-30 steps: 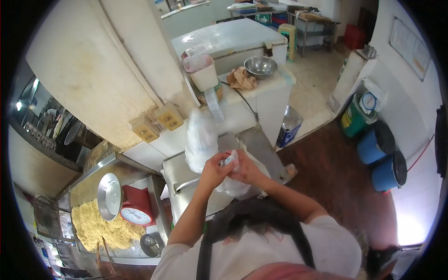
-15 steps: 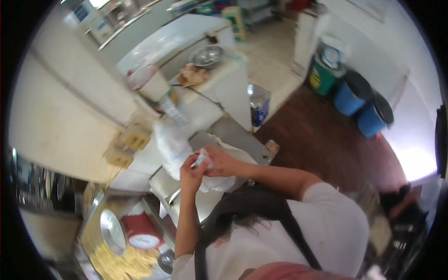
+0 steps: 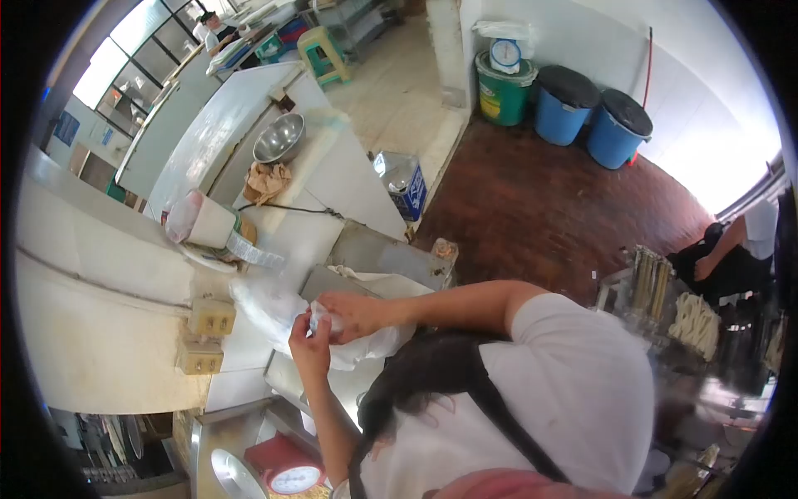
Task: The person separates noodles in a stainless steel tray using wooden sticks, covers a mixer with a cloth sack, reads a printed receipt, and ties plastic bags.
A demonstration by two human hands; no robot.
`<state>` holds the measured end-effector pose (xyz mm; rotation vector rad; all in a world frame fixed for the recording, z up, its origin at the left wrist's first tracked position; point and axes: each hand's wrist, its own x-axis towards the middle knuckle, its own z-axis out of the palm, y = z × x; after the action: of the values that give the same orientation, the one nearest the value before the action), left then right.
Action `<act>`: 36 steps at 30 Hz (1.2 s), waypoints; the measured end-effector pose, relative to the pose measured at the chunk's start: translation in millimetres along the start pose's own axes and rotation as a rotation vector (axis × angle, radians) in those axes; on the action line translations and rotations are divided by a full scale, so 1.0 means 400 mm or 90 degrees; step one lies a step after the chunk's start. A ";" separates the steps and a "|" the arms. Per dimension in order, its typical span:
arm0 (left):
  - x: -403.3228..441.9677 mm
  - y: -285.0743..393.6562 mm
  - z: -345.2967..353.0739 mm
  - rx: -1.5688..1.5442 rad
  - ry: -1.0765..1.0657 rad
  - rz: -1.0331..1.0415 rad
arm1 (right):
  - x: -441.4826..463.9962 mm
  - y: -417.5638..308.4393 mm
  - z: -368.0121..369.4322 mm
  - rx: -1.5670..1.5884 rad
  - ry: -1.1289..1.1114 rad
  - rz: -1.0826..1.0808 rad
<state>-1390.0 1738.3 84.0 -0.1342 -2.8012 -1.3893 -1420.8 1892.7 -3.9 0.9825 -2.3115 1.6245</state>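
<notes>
My left hand (image 3: 309, 348) and my right hand (image 3: 359, 316) meet in front of my chest. Between their closed fingers is a bunched piece of clear plastic bag (image 3: 324, 319). More thin, whitish plastic (image 3: 264, 309) spreads on the counter just beyond my hands, and some hangs below them. Whether it is all one bag I cannot tell. Under and beside my hands are metal surfaces and a pale cloth (image 3: 395, 284).
A red dial scale (image 3: 278, 457) stands at lower left. On the white counter are a steel bowl (image 3: 280, 138), brown paper (image 3: 266, 183) and a white container (image 3: 208, 223). Lidded blue bins (image 3: 565, 112) line the far wall. Another person's arm (image 3: 721, 248) shows at right.
My view has turned, so the counter and bins have shifted left and up in the picture. Both hands stay together on the plastic.
</notes>
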 end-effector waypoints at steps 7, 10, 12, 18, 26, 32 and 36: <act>-0.002 -0.019 0.059 0.092 0.089 0.051 | 0.005 0.010 0.004 0.085 0.029 -0.025; -0.002 -0.022 0.069 0.099 0.103 0.084 | -0.001 0.009 0.006 0.114 0.033 -0.008; -0.002 -0.015 0.073 0.090 0.109 0.096 | -0.005 0.010 0.007 0.120 0.037 0.005; 0.002 -0.039 0.077 0.091 0.108 0.110 | -0.009 0.007 -0.004 0.124 0.014 0.011; 0.006 -0.035 0.078 0.054 0.100 0.116 | -0.012 0.030 -0.006 0.110 -0.018 0.033; 0.011 -0.023 0.067 0.050 0.122 0.116 | -0.010 0.029 0.001 0.144 -0.014 0.026; 0.017 -0.024 0.068 0.065 0.122 0.113 | 0.005 0.032 -0.006 0.143 -0.020 0.010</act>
<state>-1396.8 1754.4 60.2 -0.2288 -2.6235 -1.1523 -1430.4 1896.5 -12.1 1.0430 -2.1965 1.9209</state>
